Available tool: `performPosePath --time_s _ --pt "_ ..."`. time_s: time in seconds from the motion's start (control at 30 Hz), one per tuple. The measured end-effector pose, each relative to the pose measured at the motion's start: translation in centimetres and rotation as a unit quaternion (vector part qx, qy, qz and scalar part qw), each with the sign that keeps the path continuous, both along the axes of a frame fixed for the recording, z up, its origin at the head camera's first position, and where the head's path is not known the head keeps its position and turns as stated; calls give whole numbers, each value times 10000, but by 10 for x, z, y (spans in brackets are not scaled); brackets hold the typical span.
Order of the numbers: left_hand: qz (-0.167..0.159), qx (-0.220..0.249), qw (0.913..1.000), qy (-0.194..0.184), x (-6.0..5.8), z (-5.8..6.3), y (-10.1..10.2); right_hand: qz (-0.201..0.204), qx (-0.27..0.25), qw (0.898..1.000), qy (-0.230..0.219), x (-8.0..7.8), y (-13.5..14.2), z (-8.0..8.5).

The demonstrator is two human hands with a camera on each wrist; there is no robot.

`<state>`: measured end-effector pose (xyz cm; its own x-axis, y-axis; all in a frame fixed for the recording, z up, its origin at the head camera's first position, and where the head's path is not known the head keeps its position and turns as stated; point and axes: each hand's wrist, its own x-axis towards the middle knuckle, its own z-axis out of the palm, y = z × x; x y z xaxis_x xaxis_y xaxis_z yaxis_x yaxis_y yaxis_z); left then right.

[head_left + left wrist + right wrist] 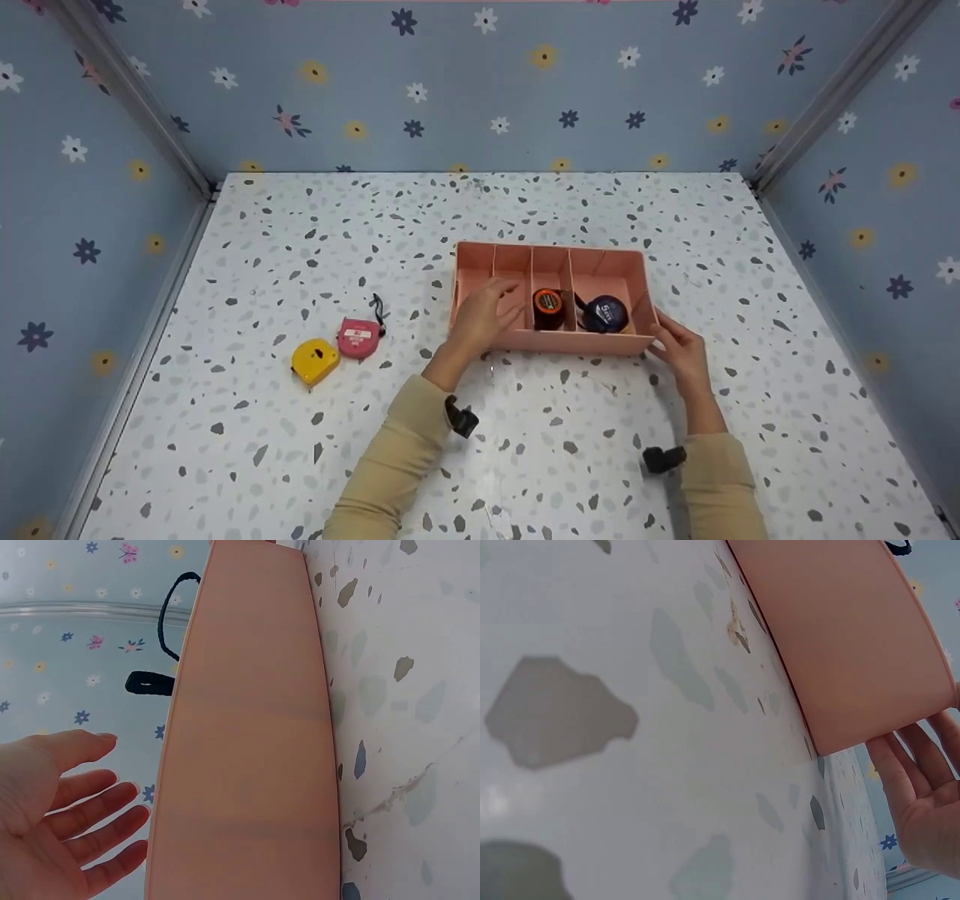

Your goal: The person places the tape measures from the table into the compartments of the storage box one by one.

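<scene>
A pink divided box (562, 341) lies crosswise on the table. My left hand (480, 319) hovers over its left compartments with fingers spread, holding nothing; in the left wrist view that hand (67, 810) is beside the box's front wall. At the right end, my right hand (682, 349) touches the end wall with extended fingers, as the right wrist view shows the fingers (900, 772) against the box corner. Inside the box, a black tape measure with an orange label (549, 304) stands in a narrow compartment. A dark blue tape measure (606, 313) occupies the wide right compartment.
Left of the box lie a pink tape measure (358, 337) with a black wrist strap (379, 307) and a yellow tape measure (315, 361), close together. Flower-patterned panels (480, 90) enclose the speckled table (337, 225) at the back and both sides.
</scene>
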<state>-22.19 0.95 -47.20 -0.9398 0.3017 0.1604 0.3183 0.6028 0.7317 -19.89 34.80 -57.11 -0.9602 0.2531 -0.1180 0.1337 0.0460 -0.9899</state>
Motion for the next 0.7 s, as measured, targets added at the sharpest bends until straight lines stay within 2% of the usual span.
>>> performPosePath --time_s 0.33,0.7 --pt "75 -191 9996 199 10 -1 -19 70 -208 9996 152 1 1 -1" --pt "264 -344 9990 145 18 0 -44 -21 32 10000 14 2 -2 1"
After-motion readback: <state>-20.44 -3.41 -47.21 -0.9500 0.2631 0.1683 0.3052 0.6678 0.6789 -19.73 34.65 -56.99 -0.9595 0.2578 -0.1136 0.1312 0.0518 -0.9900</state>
